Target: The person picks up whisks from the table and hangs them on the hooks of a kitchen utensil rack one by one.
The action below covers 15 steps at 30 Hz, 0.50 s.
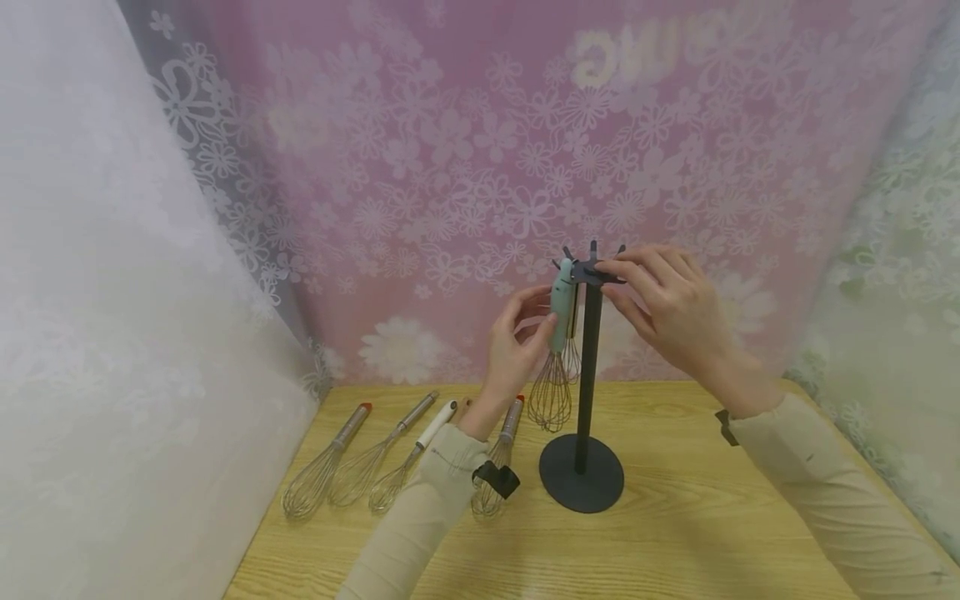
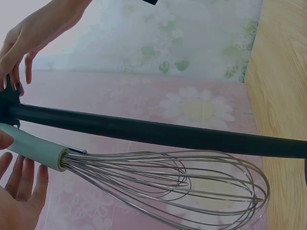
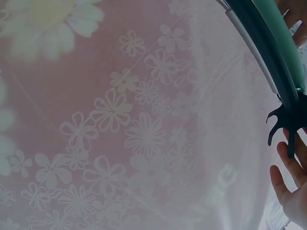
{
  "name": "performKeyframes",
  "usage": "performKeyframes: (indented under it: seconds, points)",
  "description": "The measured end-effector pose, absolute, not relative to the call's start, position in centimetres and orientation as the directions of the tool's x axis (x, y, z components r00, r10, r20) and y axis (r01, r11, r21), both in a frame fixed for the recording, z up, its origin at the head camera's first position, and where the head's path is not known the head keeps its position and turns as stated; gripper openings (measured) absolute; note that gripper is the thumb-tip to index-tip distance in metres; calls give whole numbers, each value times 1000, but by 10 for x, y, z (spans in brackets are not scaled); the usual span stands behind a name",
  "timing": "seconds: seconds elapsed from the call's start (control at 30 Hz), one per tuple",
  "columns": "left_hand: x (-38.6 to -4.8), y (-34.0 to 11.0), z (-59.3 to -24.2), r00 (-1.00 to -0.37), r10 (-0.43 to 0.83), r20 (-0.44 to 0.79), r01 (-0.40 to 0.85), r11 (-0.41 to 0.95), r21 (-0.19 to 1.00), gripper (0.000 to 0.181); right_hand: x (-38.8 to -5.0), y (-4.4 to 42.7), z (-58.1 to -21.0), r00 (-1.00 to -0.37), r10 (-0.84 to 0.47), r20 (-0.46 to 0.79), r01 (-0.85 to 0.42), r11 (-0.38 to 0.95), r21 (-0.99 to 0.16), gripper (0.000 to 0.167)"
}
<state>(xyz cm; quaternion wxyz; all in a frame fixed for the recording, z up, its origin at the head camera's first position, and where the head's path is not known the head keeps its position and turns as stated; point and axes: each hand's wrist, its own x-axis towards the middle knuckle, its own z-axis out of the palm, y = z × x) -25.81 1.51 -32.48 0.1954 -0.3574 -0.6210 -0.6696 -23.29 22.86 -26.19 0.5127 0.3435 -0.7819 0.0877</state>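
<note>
A mint-green-handled whisk (image 1: 559, 321) hangs at the left side of a black utensil stand (image 1: 590, 375), wires down. My left hand (image 1: 517, 342) holds its handle, thumb on the near side and fingers on the far side. In the left wrist view, the whisk's wire loops (image 2: 216, 191) spread beside the stand's pole (image 2: 144, 129). Behind it hangs a second, smaller whisk (image 1: 573, 354), mostly hidden. At the stand's top, my right hand (image 1: 671, 304) grips the hooked head (image 3: 292, 120) with its fingertips; several hooks stick out around them.
On the wooden table (image 1: 675, 517), left of the stand's round base (image 1: 558, 487), lie several whisks: a red-tipped whisk (image 1: 322, 471), a metal one (image 1: 375, 462), a white-handled one (image 1: 427, 437) and another red-tipped whisk (image 1: 504, 446) partly behind my left forearm. Flowered curtains (image 1: 465, 167) surround the table.
</note>
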Motion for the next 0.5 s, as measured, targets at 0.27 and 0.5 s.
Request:
performKeyframes:
  seconds: [0.27,0.5]
  points:
    - [-245,6,-314,-674,166,720,709,-126,694,35,-231,226,-261,-211,-432,877,-644,736,208,47]
    - [-250,-2,-317,-687,153,710,703,-106,703,33,-231,222,-262,-169,-377,910,-650,738,185,48]
